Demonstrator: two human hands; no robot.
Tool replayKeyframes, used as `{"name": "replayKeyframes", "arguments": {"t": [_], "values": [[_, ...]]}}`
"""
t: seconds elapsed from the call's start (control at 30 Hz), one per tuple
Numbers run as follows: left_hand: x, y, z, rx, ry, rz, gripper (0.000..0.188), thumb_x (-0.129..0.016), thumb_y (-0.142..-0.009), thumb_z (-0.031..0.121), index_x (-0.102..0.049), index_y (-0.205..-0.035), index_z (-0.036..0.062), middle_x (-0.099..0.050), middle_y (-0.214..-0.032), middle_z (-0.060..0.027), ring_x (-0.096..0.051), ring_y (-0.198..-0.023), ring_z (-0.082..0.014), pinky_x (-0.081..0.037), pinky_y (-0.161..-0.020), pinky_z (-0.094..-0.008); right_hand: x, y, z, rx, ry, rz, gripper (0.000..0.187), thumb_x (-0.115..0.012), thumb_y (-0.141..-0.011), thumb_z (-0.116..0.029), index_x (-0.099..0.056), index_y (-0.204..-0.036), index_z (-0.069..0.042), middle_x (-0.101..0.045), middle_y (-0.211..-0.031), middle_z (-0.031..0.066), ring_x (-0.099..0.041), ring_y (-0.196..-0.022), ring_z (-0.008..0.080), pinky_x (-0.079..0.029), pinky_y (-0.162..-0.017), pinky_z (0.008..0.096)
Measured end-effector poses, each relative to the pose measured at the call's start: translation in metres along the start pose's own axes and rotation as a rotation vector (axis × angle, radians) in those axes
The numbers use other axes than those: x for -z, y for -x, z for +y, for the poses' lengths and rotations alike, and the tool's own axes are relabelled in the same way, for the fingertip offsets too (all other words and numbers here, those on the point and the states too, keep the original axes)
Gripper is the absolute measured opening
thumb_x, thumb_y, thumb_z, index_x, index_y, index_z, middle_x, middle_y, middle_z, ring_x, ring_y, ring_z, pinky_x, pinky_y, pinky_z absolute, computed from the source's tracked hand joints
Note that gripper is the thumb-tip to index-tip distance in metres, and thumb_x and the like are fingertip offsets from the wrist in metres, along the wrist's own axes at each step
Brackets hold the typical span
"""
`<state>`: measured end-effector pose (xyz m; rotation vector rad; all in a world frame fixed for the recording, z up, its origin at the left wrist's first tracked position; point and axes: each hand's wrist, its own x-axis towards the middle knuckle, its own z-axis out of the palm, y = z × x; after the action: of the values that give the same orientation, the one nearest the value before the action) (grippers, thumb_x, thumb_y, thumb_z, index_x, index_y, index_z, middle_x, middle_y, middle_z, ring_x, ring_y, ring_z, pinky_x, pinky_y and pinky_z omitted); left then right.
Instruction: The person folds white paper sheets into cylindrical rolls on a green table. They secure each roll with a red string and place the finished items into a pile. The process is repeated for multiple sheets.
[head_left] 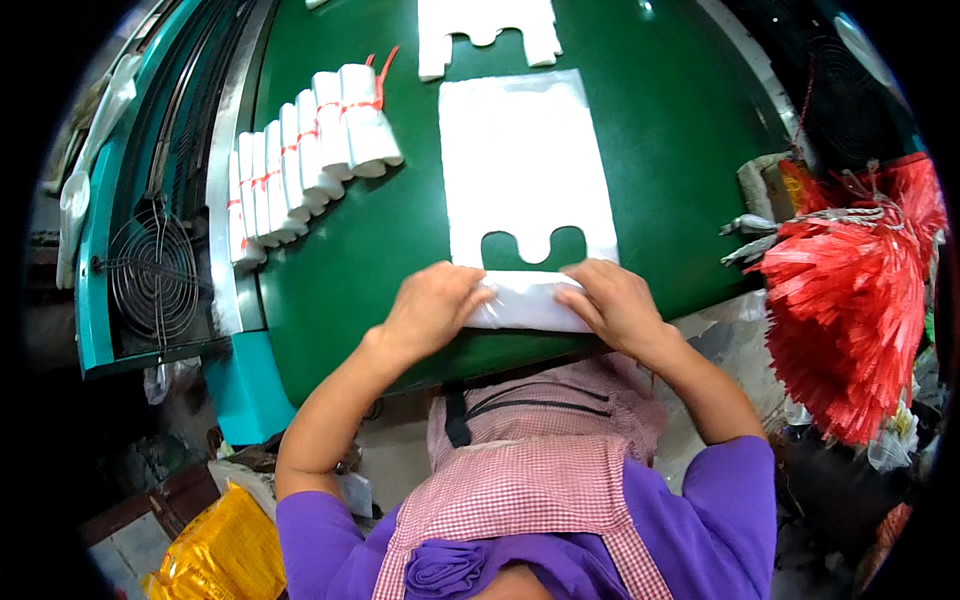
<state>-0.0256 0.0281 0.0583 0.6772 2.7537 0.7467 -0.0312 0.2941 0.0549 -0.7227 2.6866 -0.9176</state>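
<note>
A flat white stack of plastic vest bags (525,160) lies on a green table, its handle cutouts toward me. At the table's near edge, a folded white plastic bag bundle (528,300) meets the handle ends; I cannot tell whether it is part of the same stack. My left hand (435,305) grips the bundle's left end, thumb pointing inward and fingers curled. My right hand (617,300) is closed on its right end, thumb pressed on top. Beyond the flat stack lies another stack of white vest bags (490,25), partly out of view.
Several rolled white bag bundles (310,140) bound with red ties stand in a row at left on the green table (370,240). A bunch of red plastic strips (840,310) hangs at right. A fan guard (155,270) is at left, and a yellow package (220,550) sits below.
</note>
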Motion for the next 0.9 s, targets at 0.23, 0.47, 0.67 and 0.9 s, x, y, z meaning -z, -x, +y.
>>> {"name": "replayKeyframes", "arguments": {"t": [0.23,0.47,0.67,0.9], "values": [[-0.019,-0.032,0.018,-0.235,0.046,0.107,0.041,-0.072,-0.079,0.029,-0.060,-0.111,0.0066,-0.060,-0.103,-0.0093,-0.059,-0.095,-0.0293,-0.051,-0.073,-0.0383,-0.027,-0.002,0.034,-0.121,-0.659,0.422,0.024,-0.062,-0.091,-0.014,-0.061,-0.112,-0.002,-0.069,-0.096,0.0113,-0.067,-0.077,0.0198,-0.053,-0.069,0.0318],[-0.014,-0.033,0.025,-0.215,0.141,-0.230,0.042,-0.077,-0.073,0.024,-0.060,-0.107,0.0050,-0.056,-0.096,-0.0129,-0.054,-0.089,-0.0315,-0.046,-0.077,-0.0405,0.025,0.084,0.102,-0.539,-1.416,1.116,0.032,-0.053,-0.099,-0.025,-0.051,-0.119,0.000,-0.066,-0.096,0.0129,-0.066,-0.072,0.0155,-0.051,-0.053,0.0214],[0.009,0.028,0.028,-0.048,0.620,-0.019,0.042,-0.074,-0.076,0.009,-0.060,-0.115,0.0019,-0.063,-0.111,-0.0138,-0.062,-0.101,-0.0259,-0.048,-0.087,-0.0325,0.014,0.010,0.069,-0.348,-0.814,0.983,0.029,-0.049,-0.101,-0.024,-0.063,-0.101,0.000,-0.067,-0.081,0.0081,-0.061,-0.059,0.0102,-0.047,-0.050,0.0202],[0.008,0.068,0.007,0.371,1.546,-0.305,0.045,-0.076,-0.073,0.007,-0.062,-0.114,-0.0024,-0.067,-0.107,-0.0074,-0.062,-0.095,-0.0131,-0.047,-0.090,-0.0296,-0.057,0.019,-0.062,0.256,-0.613,-0.360,0.024,-0.058,-0.081,-0.004,-0.063,-0.104,0.000,-0.064,-0.101,0.0235,-0.061,-0.102,0.0361,-0.050,-0.086,0.0414]]}}
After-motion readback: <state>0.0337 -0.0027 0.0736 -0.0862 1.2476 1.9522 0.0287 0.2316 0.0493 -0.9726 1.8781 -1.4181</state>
